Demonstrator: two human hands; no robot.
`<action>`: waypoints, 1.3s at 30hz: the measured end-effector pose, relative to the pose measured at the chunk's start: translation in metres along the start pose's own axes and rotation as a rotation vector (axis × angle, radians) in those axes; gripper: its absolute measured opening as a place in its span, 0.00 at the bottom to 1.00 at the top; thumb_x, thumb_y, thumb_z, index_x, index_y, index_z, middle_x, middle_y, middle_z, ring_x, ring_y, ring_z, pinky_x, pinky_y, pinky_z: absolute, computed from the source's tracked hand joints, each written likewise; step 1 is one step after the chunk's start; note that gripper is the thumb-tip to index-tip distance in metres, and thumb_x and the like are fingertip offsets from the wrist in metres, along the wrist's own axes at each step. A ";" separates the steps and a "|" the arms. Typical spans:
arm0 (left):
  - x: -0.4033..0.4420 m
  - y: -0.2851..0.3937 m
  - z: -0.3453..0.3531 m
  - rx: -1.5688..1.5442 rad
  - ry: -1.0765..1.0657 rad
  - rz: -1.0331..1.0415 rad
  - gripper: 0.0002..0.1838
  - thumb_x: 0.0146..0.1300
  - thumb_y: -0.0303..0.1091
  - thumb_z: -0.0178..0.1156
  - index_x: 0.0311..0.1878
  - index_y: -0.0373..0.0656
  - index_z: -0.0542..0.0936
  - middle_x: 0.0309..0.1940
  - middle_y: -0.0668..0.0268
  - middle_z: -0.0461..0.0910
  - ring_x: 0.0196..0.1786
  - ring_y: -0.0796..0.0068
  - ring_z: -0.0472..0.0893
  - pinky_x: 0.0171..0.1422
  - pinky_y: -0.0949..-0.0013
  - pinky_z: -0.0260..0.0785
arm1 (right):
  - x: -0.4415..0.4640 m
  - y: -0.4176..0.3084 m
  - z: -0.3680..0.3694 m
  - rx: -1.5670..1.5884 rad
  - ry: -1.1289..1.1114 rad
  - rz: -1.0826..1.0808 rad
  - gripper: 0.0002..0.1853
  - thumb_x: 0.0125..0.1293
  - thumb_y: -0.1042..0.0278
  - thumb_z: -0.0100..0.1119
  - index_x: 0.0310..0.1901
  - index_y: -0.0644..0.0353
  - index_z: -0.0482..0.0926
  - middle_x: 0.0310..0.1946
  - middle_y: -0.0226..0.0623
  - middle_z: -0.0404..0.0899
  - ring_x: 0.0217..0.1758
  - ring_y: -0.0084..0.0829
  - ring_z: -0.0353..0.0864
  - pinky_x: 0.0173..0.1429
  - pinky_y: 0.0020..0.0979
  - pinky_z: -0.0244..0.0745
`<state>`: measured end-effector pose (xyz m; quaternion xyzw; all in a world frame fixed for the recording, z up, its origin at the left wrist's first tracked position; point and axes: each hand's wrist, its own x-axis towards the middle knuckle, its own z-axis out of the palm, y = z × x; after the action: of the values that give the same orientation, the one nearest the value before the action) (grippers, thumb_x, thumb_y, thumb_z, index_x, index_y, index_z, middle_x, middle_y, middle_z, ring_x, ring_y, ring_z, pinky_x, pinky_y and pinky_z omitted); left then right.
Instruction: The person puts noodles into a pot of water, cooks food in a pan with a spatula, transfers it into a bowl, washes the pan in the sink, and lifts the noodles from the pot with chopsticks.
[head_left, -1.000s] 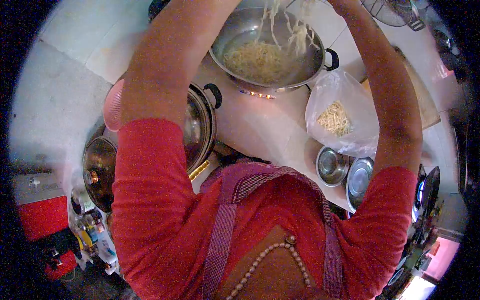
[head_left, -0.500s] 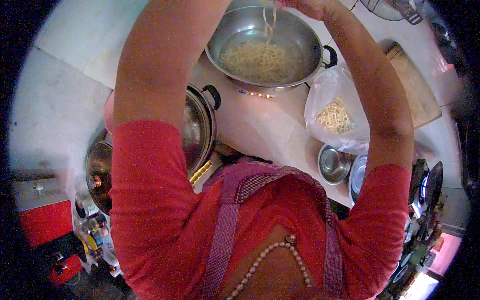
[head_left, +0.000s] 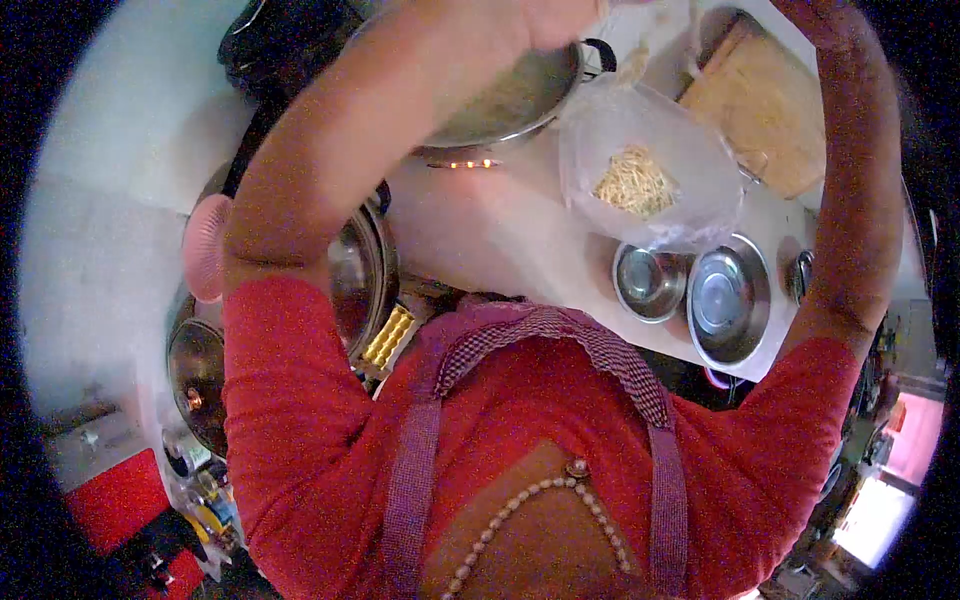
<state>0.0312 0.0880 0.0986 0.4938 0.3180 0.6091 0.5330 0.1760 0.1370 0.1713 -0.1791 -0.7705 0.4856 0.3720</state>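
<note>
At the top edge, my left hand (head_left: 563, 18) is partly cut off above the right side of a wide metal pan (head_left: 515, 132). Its fingers do not show clearly enough to tell whether it grips anything. Pale noodles in liquid show dimly in the pan, which my forearm partly covers. My right hand (head_left: 822, 14) is at the upper right, past the wooden board (head_left: 765, 100), its fingers out of frame. Between my arms lies a clear plastic bag (head_left: 690, 205) with a clump of pale noodles (head_left: 635, 182) inside.
Two metal bowls, a small one (head_left: 650, 283) and a larger one (head_left: 728, 305), stand near the counter's front edge. Beside my left arm are a lidded pot (head_left: 360, 275) and a pink ribbed object (head_left: 206, 248). Lights glow below the pan.
My right hand has moved right, away from the pan, where strands hung below it. My left hand has come into view over the pan's right side. The whole view has shifted.
</note>
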 end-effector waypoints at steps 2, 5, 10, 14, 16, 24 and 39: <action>-0.020 -0.005 0.032 0.011 0.008 -0.105 0.11 0.62 0.33 0.46 0.42 0.37 0.73 0.41 0.58 0.73 0.42 0.72 0.75 0.41 0.69 0.71 | -0.014 -0.003 -0.003 -0.135 0.313 0.183 0.09 0.63 0.70 0.42 0.33 0.63 0.72 0.24 0.33 0.73 0.23 0.21 0.72 0.24 0.19 0.68; -0.034 -0.023 0.066 -0.147 0.074 -0.169 0.13 0.57 0.34 0.52 0.43 0.38 0.72 0.41 0.58 0.73 0.42 0.70 0.74 0.41 0.68 0.69 | -0.035 0.010 -0.030 -0.074 -0.041 0.258 0.07 0.62 0.73 0.42 0.36 0.66 0.71 0.30 0.37 0.74 0.28 0.27 0.76 0.33 0.25 0.75; -0.010 -0.177 0.043 0.618 0.014 0.546 0.13 0.52 0.32 0.55 0.42 0.40 0.70 0.47 0.54 0.70 0.48 0.60 0.72 0.52 0.66 0.65 | -0.067 0.025 -0.041 -0.275 -0.083 0.497 0.07 0.59 0.75 0.49 0.39 0.65 0.72 0.32 0.37 0.75 0.33 0.28 0.76 0.38 0.28 0.75; 0.031 -0.252 0.021 0.952 -0.412 0.587 0.10 0.53 0.34 0.52 0.40 0.45 0.75 0.44 0.57 0.71 0.49 0.62 0.71 0.51 0.57 0.63 | -0.101 0.098 -0.062 -0.421 -0.581 0.322 0.12 0.53 0.77 0.49 0.41 0.61 0.73 0.37 0.35 0.76 0.43 0.29 0.74 0.50 0.29 0.68; 0.021 -0.234 0.014 1.532 -0.329 0.543 0.11 0.53 0.34 0.53 0.39 0.49 0.77 0.43 0.59 0.71 0.50 0.64 0.70 0.52 0.53 0.61 | -0.119 0.149 -0.060 -1.061 -0.654 0.036 0.11 0.53 0.76 0.49 0.40 0.63 0.73 0.42 0.41 0.74 0.46 0.36 0.73 0.51 0.32 0.68; 0.028 -0.216 0.001 1.698 -0.678 -0.002 0.12 0.50 0.38 0.58 0.39 0.53 0.79 0.40 0.63 0.75 0.49 0.65 0.73 0.50 0.53 0.63 | -0.133 0.223 -0.066 -1.377 -0.499 0.071 0.14 0.51 0.75 0.54 0.42 0.59 0.74 0.47 0.41 0.71 0.51 0.40 0.69 0.55 0.36 0.67; -0.002 -0.172 -0.004 1.298 -0.005 0.853 0.12 0.49 0.39 0.60 0.38 0.48 0.77 0.48 0.62 0.70 0.52 0.59 0.68 0.55 0.58 0.61 | -0.127 0.214 -0.260 -0.192 0.621 0.174 0.15 0.56 0.75 0.51 0.47 0.60 0.73 0.27 0.27 0.72 0.26 0.19 0.69 0.29 0.17 0.65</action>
<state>0.0853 0.1257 -0.0602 0.7882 0.3923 0.4522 -0.1426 0.4360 0.3154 -0.0030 -0.4179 -0.6444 0.3627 0.5277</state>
